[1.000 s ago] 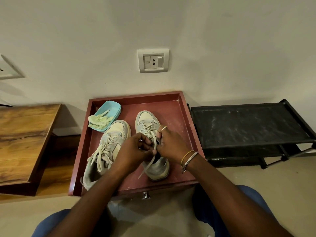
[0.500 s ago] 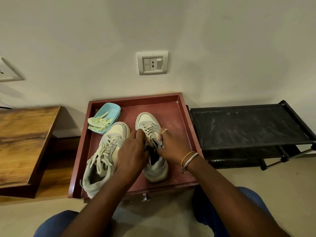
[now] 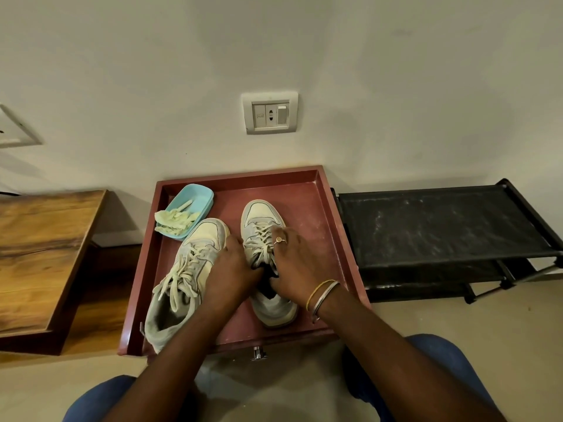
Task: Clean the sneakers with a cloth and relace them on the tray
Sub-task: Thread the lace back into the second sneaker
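Between tray rims (image 3: 243, 177), left hand (image 3: 231, 266) and right hand (image 3: 295, 266) grip one sneaker (image 3: 260, 214).

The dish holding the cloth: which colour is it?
The dish is light blue, seen best in the head view.

Red tray (image 3: 304, 201) backs up to the wall (image 3: 304, 56). On it: left sneaker (image 3: 195, 257) and right sneaker (image 3: 262, 216) side by side, blue dish (image 3: 199, 197) in the far-left corner.
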